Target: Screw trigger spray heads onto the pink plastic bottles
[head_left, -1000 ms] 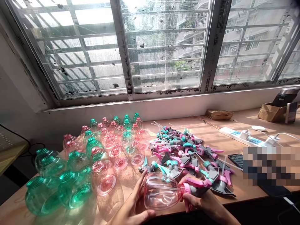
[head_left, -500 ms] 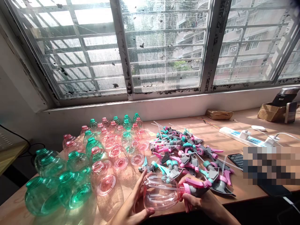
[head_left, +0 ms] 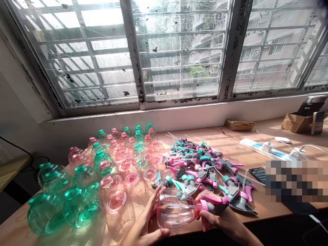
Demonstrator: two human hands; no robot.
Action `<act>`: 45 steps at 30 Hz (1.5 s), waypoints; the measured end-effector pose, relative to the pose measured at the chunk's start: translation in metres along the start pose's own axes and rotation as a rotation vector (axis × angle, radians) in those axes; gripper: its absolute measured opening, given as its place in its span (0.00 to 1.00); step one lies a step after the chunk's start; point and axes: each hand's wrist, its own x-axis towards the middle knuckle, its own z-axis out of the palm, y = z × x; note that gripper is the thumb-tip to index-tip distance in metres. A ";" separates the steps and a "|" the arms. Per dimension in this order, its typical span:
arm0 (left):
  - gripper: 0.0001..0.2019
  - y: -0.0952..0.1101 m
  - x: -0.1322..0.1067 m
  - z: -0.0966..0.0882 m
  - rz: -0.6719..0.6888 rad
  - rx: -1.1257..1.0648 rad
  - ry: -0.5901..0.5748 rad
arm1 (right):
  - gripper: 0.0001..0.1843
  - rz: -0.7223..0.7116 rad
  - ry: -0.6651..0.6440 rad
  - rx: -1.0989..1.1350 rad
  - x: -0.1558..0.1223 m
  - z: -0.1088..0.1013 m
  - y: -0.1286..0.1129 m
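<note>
As we hold the pink bottle [head_left: 176,212] sideways at the near edge of the worktop [head_left: 266,130], our L grip [head_left: 146,223] cups its base [head_left: 160,210], R grip [head_left: 216,220] clamps its pink collar [head_left: 204,205]; prob. light, thin, slick plastic, so we'd best squeeze there.

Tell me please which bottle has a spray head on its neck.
The pink bottle held sideways, left hand at its base, right hand at its spray head. The standing bottles have bare necks.
</note>
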 end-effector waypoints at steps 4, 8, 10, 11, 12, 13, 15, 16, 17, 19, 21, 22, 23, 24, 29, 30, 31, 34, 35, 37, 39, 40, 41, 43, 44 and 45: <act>0.44 -0.002 -0.002 -0.001 -0.007 0.011 0.011 | 0.26 -0.009 -0.007 -0.021 0.000 0.000 0.000; 0.44 -0.008 -0.003 -0.008 -0.004 0.045 -0.001 | 0.27 -0.014 -0.006 -0.013 0.000 0.000 -0.002; 0.42 -0.008 -0.002 -0.009 -0.017 0.046 -0.011 | 0.26 -0.016 -0.008 -0.004 0.000 0.000 -0.002; 0.42 -0.008 -0.001 -0.008 -0.019 0.044 -0.014 | 0.26 -0.016 -0.008 -0.002 0.000 0.000 -0.002; 0.42 -0.007 -0.001 -0.007 -0.016 0.035 -0.016 | 0.26 -0.016 -0.009 0.002 0.000 -0.001 -0.001; 0.41 -0.006 0.000 -0.006 -0.009 0.022 -0.018 | 0.25 -0.013 -0.008 0.006 0.000 -0.001 0.000; 0.42 -0.004 0.001 -0.003 0.016 -0.008 -0.022 | 0.24 -0.006 -0.003 0.009 0.000 -0.001 0.001; 0.42 -0.004 0.002 -0.002 0.024 -0.021 -0.023 | 0.24 -0.003 0.001 0.007 0.000 -0.001 0.001; 0.42 -0.003 0.001 -0.002 0.023 -0.028 -0.022 | 0.24 0.000 0.005 0.005 -0.001 -0.001 0.002; 0.45 -0.004 0.001 -0.003 0.005 -0.018 -0.016 | 0.24 0.003 0.008 0.004 -0.001 -0.001 0.001; 0.49 -0.004 0.000 -0.005 -0.015 0.003 -0.019 | 0.24 0.000 0.008 0.009 -0.001 0.000 0.001; 0.51 -0.005 0.000 -0.007 -0.023 0.018 -0.021 | 0.23 0.000 0.010 0.014 -0.001 0.000 0.001; 0.52 -0.005 0.000 -0.007 -0.027 0.037 -0.023 | 0.22 0.000 0.011 0.021 -0.001 0.000 0.001; 0.52 -0.005 0.000 -0.008 -0.028 0.058 -0.019 | 0.21 0.001 0.011 0.030 -0.001 0.000 0.001; 0.47 -0.003 0.002 -0.004 0.014 0.040 -0.006 | 0.23 -0.001 0.005 0.020 -0.001 0.000 0.001; 0.46 -0.003 0.002 -0.003 0.012 0.021 -0.008 | 0.24 -0.001 0.003 0.011 -0.001 0.000 0.001; 0.45 -0.002 0.002 -0.003 0.006 0.009 -0.009 | 0.24 -0.001 0.003 0.007 -0.001 0.000 0.001; 0.44 -0.004 0.001 -0.004 -0.009 -0.015 -0.012 | 0.25 -0.003 0.006 0.002 -0.001 0.000 0.000; 0.45 -0.005 0.000 -0.005 -0.010 -0.017 -0.013 | 0.25 -0.006 0.005 -0.004 0.000 0.000 0.000; 0.48 -0.007 -0.001 -0.006 -0.016 -0.006 -0.013 | 0.26 -0.004 0.001 -0.020 0.000 0.000 -0.001; 0.51 -0.009 -0.002 -0.007 -0.023 0.004 -0.007 | 0.26 0.006 -0.002 -0.019 0.000 0.000 -0.001; 0.51 -0.010 -0.002 -0.008 -0.023 0.003 -0.006 | 0.25 0.010 -0.002 -0.016 -0.001 0.000 -0.001; 0.50 -0.010 -0.001 -0.008 -0.019 -0.003 -0.012 | 0.26 0.011 -0.002 -0.015 -0.001 0.000 -0.001; 0.46 -0.010 0.000 -0.008 -0.014 -0.010 -0.034 | 0.27 0.008 -0.002 -0.017 -0.001 -0.001 -0.001; 0.44 -0.009 0.001 -0.008 -0.013 -0.004 -0.044 | 0.27 0.006 0.001 -0.020 -0.001 -0.001 -0.001; 0.43 -0.008 0.001 -0.008 -0.014 0.004 -0.044 | 0.27 0.005 0.005 -0.024 -0.001 -0.001 -0.001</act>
